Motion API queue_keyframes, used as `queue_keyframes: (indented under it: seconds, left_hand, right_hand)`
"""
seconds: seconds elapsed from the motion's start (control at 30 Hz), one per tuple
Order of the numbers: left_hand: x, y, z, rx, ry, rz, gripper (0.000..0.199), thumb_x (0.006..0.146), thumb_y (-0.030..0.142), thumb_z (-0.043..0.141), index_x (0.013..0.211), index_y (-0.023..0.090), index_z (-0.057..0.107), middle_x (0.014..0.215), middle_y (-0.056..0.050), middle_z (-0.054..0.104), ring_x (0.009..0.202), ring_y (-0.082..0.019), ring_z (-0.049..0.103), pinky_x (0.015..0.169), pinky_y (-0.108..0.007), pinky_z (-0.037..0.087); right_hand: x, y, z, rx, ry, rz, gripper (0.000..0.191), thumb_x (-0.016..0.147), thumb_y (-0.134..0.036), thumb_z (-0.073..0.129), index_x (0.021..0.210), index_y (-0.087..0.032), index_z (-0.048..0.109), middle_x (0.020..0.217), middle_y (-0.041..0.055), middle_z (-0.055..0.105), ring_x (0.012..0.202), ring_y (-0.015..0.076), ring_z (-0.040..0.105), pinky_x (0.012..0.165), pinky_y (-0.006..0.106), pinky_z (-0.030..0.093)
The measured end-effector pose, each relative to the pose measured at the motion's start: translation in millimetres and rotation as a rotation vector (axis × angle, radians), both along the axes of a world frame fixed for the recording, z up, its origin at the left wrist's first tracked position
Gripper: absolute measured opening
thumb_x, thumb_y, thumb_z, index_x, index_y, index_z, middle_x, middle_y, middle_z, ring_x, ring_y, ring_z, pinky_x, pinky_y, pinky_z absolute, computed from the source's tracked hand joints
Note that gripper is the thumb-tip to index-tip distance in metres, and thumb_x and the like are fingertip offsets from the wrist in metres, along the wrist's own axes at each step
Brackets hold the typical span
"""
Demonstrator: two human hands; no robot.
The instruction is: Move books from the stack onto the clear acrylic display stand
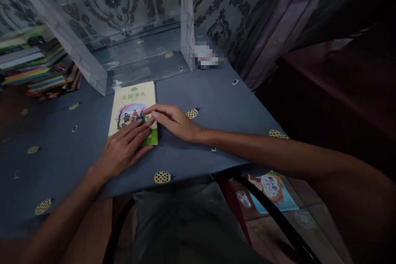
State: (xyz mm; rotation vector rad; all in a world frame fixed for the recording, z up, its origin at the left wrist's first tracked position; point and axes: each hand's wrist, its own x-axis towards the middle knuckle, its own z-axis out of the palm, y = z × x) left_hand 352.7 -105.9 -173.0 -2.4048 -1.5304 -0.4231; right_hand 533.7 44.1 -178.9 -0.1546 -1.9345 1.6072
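Forearms (235,143) cross table edge (133,184), leaving room beside book (130,116).

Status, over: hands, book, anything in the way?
Left hand on book, right hand over its right edge. Book shut, face up on table. Only hands cover it; see-through rack just beyond.

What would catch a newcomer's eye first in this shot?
Probably the pale book with a green lower edge, face up on the dark blue tablecloth, the left hand across its lower part and the right hand reaching over its right edge. Next, perhaps, the transparent rack just beyond it, and the pile of colourful books at the picture's left.
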Motion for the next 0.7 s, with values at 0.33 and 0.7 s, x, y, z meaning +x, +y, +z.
queue_keyframes:
  seconds: [0.33, 0.7]
  left_hand:
    - [-1.4, 1.8, 3.3, -0.003, -0.064, -0.026, 0.039, 0.1, 0.03, 0.057, 0.139, 0.021, 0.059, 0.13, -0.009, 0.073, 0.127, -0.027, 0.065, 0.104, -0.048, 0.058]
    - [-4.0, 0.6, 0.2, -0.009, -0.1, -0.045, 0.041, 0.1, 0.023, 0.053, 0.14, 0.02, 0.06, 0.131, -0.009, 0.072, 0.13, -0.027, 0.063, 0.107, -0.047, 0.056]
  right_hand:
    - [13.2, -3.5, -2.0, 0.02, -0.01, -0.011, 0.033, 0.107, -0.036, 0.043, 0.11, -0.014, 0.068, 0.091, 0.0042, 0.074, 0.091, 0.015, 0.069, 0.09, 0.031, 0.053]
    - [14.8, -7.3, -0.1, 0.111, -0.026, 0.006, 0.033, 0.107, -0.036, 0.041, 0.109, -0.016, 0.066, 0.091, 0.0037, 0.072, 0.091, 0.0154, 0.067, 0.089, 0.031, 0.052]
